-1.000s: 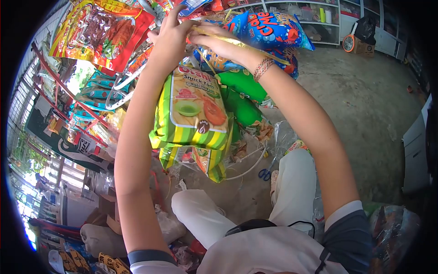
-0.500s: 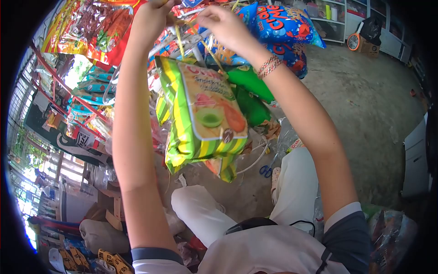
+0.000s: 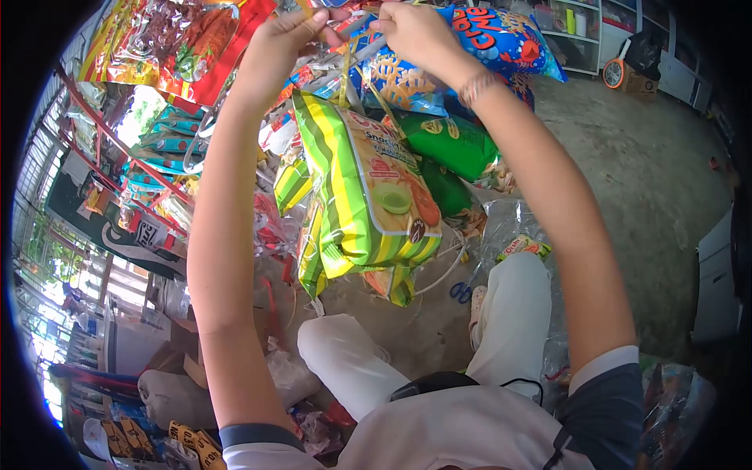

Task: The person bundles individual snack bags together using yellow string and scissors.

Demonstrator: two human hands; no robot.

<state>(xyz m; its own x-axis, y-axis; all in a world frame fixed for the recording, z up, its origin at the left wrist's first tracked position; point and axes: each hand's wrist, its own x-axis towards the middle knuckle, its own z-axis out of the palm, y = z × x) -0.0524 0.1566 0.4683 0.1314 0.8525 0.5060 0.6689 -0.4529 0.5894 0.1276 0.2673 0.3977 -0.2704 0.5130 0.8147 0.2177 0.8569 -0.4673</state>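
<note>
Both arms reach up to the top of the view. My left hand pinches a thin yellow strip. Just right of it, my right hand has its fingers closed near the same yellow strips; what lies between the fingertips is too small to tell. Below the hands hangs a green-and-yellow striped snack bag, with strips rising from its top. Behind it are a green bag and blue snack bags. A large red and yellow packet is left of my left hand.
Teal packets and red bars stand at the left. Blue-handled scissors lie on the concrete floor by my foot. Clear plastic is near my knee. A glass-front cabinet and a cardboard box stand at the back right.
The striped bag has shifted right and turned slightly. My right hand has moved up and right, and my left hand has moved slightly right and down.
</note>
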